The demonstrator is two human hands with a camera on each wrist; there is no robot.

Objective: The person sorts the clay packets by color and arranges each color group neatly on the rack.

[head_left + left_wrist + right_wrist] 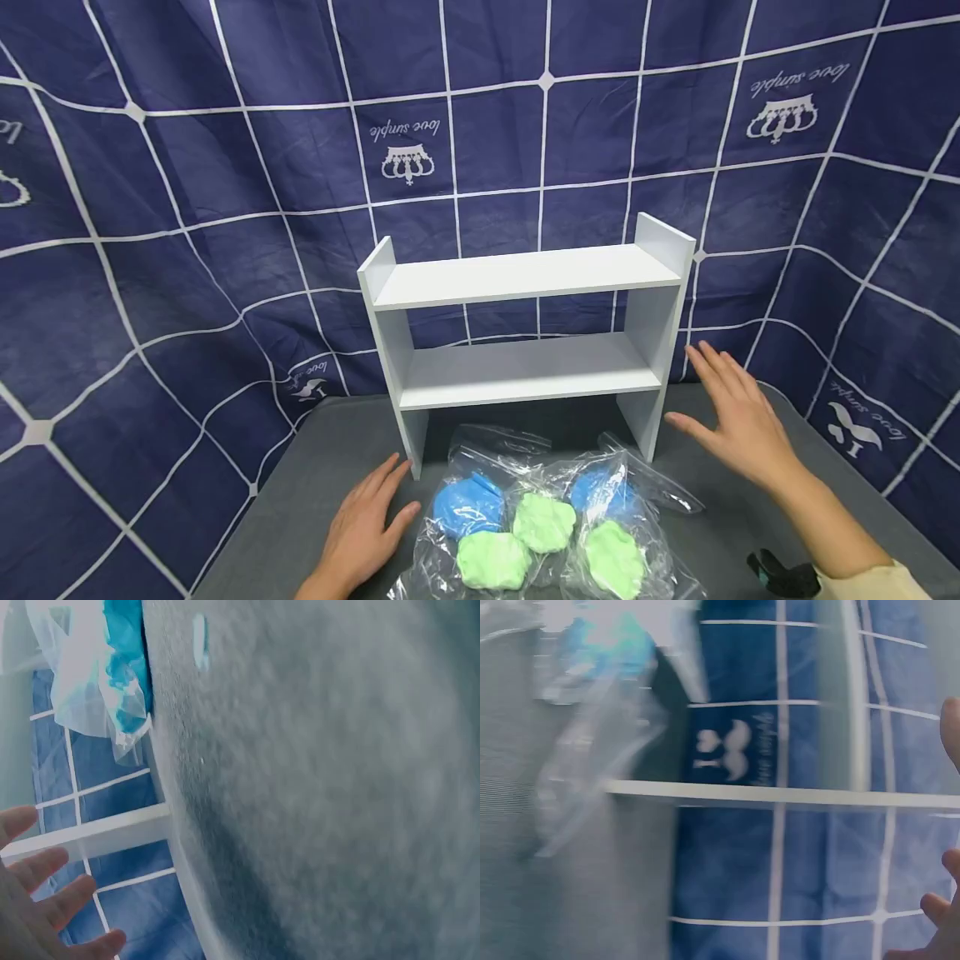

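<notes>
A white two-tier shelf [525, 367] stands upright on the grey table, both its boards bare. In front of its base lie clear plastic bags [660, 483] holding blue lumps [468, 505] and pale green lumps [493, 560]. My left hand [367, 521] is left of the bags, fingers extended toward the foot of the shelf's left panel, holding nothing. Spread beside the shelf's right panel is my right hand [738, 417], also holding nothing. In the left wrist view, fingers [64, 900] reach in from the lower left; in the right wrist view, only some fingertips [951, 862] show at the edge.
Behind the shelf hangs a navy curtain [495, 150] with white grid lines, wrapping around both sides of the grey table [277, 500]. A small black object [783, 575] lies at the lower right, near the right sleeve [870, 583].
</notes>
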